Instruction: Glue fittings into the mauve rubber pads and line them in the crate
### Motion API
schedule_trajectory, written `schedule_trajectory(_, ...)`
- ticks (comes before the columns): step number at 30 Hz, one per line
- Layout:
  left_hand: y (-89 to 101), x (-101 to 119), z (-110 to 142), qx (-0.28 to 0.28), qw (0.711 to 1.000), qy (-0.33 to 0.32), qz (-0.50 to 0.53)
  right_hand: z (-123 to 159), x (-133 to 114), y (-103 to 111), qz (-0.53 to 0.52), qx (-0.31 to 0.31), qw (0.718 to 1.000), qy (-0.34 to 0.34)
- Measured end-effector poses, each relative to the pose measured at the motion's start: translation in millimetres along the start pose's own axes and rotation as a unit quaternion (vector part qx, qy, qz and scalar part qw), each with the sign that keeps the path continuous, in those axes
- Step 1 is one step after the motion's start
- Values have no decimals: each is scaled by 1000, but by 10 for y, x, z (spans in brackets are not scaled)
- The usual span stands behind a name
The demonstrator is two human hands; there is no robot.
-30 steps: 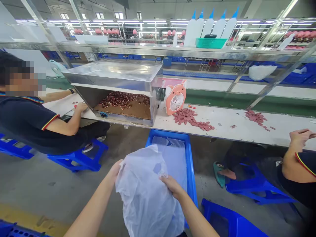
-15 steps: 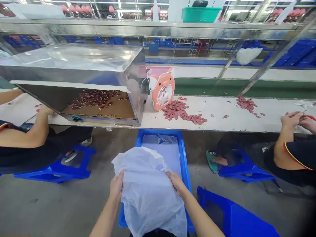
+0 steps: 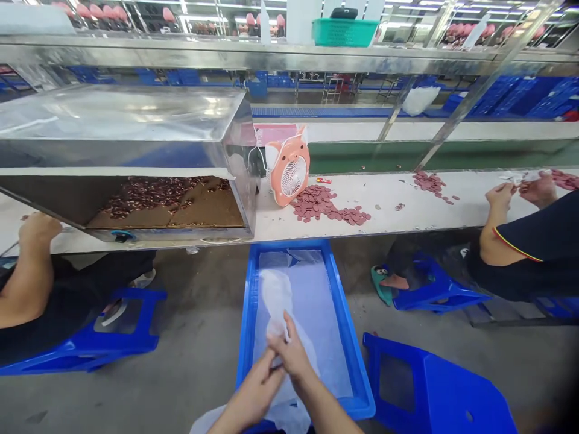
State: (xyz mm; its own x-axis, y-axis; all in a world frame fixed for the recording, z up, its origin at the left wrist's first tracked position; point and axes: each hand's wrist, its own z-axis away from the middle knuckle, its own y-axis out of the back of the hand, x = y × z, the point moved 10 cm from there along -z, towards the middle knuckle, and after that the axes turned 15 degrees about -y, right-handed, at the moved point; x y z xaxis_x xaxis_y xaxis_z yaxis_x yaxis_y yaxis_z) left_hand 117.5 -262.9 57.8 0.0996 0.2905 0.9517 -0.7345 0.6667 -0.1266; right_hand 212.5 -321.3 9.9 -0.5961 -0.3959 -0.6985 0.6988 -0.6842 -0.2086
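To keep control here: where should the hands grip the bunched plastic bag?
Likely at the narrow gathered length of the bunched plastic bag, just above the right hand, coming from above: it forms a thick rope there, which should give a firm hold, while the flat part lying in the blue crate would probably slip.

The bare left hand [image 3: 252,395] and bare right hand [image 3: 289,354] are narrow (long, thin fingers), joined to slender, smooth, uncovered forearms [image 3: 328,410].
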Motion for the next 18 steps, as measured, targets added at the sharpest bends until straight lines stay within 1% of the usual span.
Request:
schedule_trajectory(1,-55,20,67,-46,999,13,16,0,-29,28,-15,-4,1000,-14)
schedule_trajectory(2,-11,31,89,-70,997,25,27,2,-57,93,-27,-13,999,-33)
schedule_trajectory(3,116,28,56,-72,996,35,34,10,-80,181,-37,-28,997,-57)
schedule_trajectory(4,298,17,-30,-57,997,37,35,29,-99,281,-44,-45,995,-83)
schedule_trajectory(6,713,-23,-305,20,999,18,32,93,-133,495,-51,-71,988,-127)
schedule_trajectory(7,835,-68,-447,47,998,8,36,126,-150,594,-53,-78,985,-141)
schedule_trajectory(8,864,-144,-572,58,997,9,44,153,-167,678,-54,-81,984,-151)
schedule_trajectory(9,802,-239,-671,53,997,18,57,168,-181,745,-54,-81,983,-156)
schedule_trajectory(10,664,-335,-741,35,996,30,74,166,-194,794,-53,-80,983,-159)
schedule_trajectory(13,137,-533,-796,-29,990,65,120,48,-207,888,-37,-69,983,-164)
schedule_trajectory(14,24,-557,-789,-41,988,72,128,-25,-205,923,-29,-61,984,-165)
schedule_trajectory(15,-18,-562,-782,-44,988,79,129,-109,-201,970,-20,-50,985,-164)
schedule_trajectory(16,21,-552,-774,-36,988,85,125,-198,-194,1031,-11,-35,986,-162)
schedule_trajectory(17,141,-529,-761,-17,989,91,116,-285,-179,1100,0,-18,987,-157)
schedule_trajectory(18,333,-496,-733,12,990,97,102,-364,-152,1173,12,-1,988,-152)
